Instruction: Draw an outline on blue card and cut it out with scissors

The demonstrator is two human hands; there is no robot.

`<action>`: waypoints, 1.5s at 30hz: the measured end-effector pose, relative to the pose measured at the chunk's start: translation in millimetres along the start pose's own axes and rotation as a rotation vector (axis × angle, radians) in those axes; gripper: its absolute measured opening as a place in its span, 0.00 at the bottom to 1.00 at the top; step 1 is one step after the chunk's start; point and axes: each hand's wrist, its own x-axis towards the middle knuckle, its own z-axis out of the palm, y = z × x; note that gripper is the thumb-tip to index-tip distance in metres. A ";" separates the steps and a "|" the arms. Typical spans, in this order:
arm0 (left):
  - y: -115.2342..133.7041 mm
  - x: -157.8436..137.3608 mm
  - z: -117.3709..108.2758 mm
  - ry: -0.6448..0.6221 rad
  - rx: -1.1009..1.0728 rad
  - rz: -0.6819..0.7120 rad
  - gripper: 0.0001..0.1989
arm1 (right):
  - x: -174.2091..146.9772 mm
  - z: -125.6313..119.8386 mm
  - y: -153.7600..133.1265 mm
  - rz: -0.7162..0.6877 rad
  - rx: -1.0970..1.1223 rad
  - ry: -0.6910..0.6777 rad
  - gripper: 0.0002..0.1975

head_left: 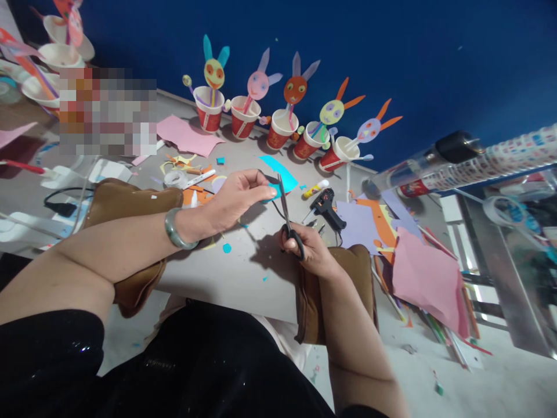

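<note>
Between the thumb and fingers of my left hand (pixel 235 197) is a small piece of blue paper (pixel 273 190). My right hand (pixel 314 251) grips black-handled scissors (pixel 285 203), its fingers in the loops. The blades point up and stand slightly apart, right beside the held paper. Behind them a larger blue paper sheet (pixel 281 169) with a curved edge lies on the table (pixel 226 281). A small blue cut-out (pixel 227 248) and tiny blue scraps lie below my hands.
Several red-and-white paper cups (pixel 278 129) with paper rabbit heads line the blue wall. A glue stick (pixel 316 188) and a black glue gun (pixel 328 209) lie beyond my right hand. Brown cushions (pixel 130 200) sit under both forearms. Pink paper (pixel 429 276) lies at right.
</note>
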 end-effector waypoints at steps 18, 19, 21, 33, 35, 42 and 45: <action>-6.8 6.1 -6.2 0.000 -0.013 0.095 0.07 | 0.7 0.4 -6.4 0.012 0.007 -0.010 0.33; -7.0 6.2 -6.3 -0.002 -0.023 0.100 0.07 | 0.7 0.5 -6.2 0.013 0.005 -0.009 0.33; -6.9 6.1 -6.0 -0.007 -0.042 0.099 0.08 | 0.6 0.6 -5.4 0.014 -0.001 -0.001 0.34; -2.2 3.2 -4.0 -0.010 0.024 0.049 0.10 | 0.9 0.7 -5.6 0.021 0.004 0.008 0.34; -2.9 3.5 -4.0 0.009 0.012 0.045 0.09 | 1.0 0.9 -6.0 0.021 0.004 0.005 0.34; -2.9 3.7 -3.2 0.017 0.024 0.067 0.07 | 0.9 0.8 -6.8 0.029 0.003 -0.001 0.34; -2.8 4.0 -2.8 0.015 0.029 0.083 0.07 | 0.8 1.7 -6.2 0.034 0.001 -0.002 0.34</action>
